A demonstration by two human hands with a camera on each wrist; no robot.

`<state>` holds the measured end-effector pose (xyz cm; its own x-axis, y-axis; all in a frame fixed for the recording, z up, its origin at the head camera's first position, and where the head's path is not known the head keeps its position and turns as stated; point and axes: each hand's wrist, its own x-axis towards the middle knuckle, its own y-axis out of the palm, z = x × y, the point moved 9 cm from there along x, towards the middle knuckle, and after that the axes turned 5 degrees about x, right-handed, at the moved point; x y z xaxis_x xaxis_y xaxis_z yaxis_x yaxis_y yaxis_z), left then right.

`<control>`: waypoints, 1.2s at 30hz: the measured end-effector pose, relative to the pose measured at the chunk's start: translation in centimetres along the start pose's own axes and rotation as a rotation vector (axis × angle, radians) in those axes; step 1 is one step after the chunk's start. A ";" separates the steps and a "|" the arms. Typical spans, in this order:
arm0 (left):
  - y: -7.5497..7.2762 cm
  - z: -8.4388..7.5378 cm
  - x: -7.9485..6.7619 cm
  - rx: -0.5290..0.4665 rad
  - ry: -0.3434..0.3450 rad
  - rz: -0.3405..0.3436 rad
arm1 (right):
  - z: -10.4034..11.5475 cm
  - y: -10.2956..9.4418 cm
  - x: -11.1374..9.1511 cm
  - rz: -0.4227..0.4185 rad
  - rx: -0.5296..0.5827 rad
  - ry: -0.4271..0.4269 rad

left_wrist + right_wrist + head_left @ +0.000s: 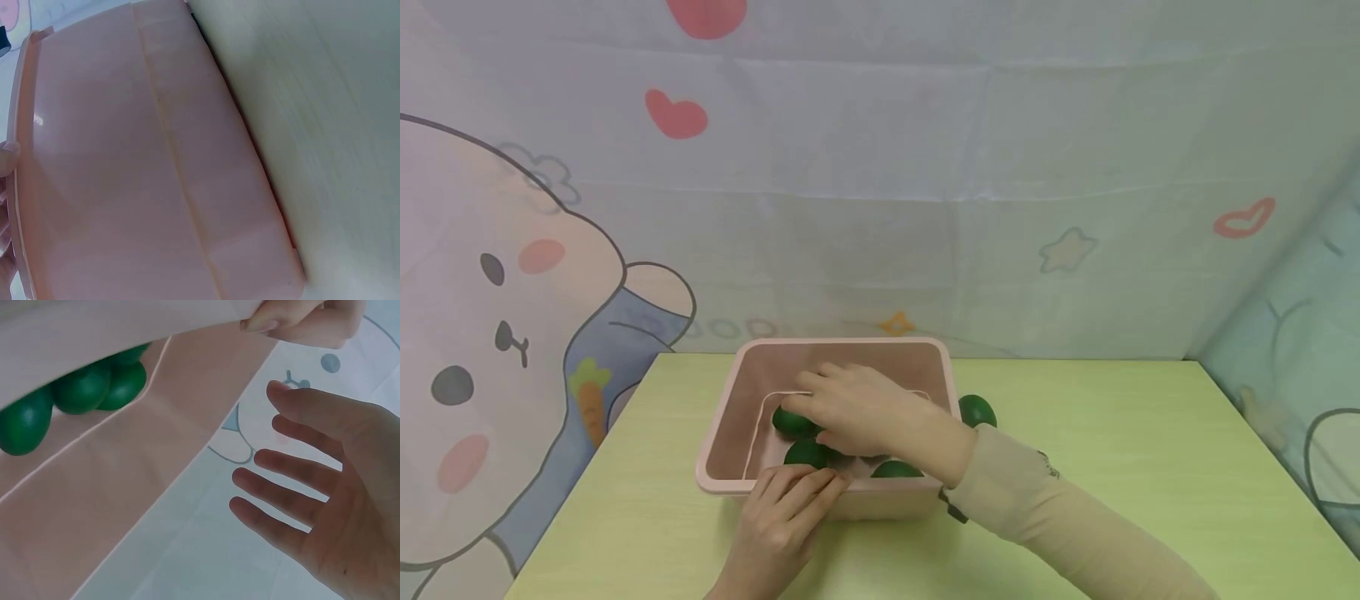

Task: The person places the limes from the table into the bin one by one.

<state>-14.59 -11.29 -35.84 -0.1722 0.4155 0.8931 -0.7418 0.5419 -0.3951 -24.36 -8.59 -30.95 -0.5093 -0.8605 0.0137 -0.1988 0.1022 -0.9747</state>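
Note:
A pink plastic bin [902, 502] stands on the table, with several glossy green egg-shaped balls [806, 454] inside it. My left hand [782, 517] grips the front rim, its fingers hooked over the edge; the left wrist view shows the bin's outer wall [100, 144] and fingertips at the rim. Over the bin's opening hovers my right hand [865, 412], its palm and spread fingers [284, 494] bare of any object in the right wrist view. Green balls [81, 390] lie clustered at the left of that view. The right forearm hides part of the bin's right side.
Just outside the bin's right wall, another green ball [977, 410] lies on the pale yellow-green table [1097, 450]. A printed cloth [865, 250] with hearts and a cartoon animal hangs directly behind the table, and more cloth [1307, 333] borders the right side.

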 end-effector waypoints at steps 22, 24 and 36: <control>-0.3 -0.1 0.6 -0.002 0.007 -0.016 | -1.8 -1.4 -1.8 -0.154 0.102 0.010; -0.3 -0.1 0.6 0.002 0.007 -0.015 | -2.0 -1.5 -1.9 -0.173 0.120 0.011; -0.2 -0.1 0.5 0.004 0.013 -0.029 | -3.4 -1.5 -2.9 -0.241 0.197 0.047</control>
<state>-14.47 -11.15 -35.31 -0.1426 0.4094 0.9012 -0.7487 0.5509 -0.3687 -25.47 -4.58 -28.80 -0.5065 -0.8234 0.2558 -0.1551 -0.2048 -0.9664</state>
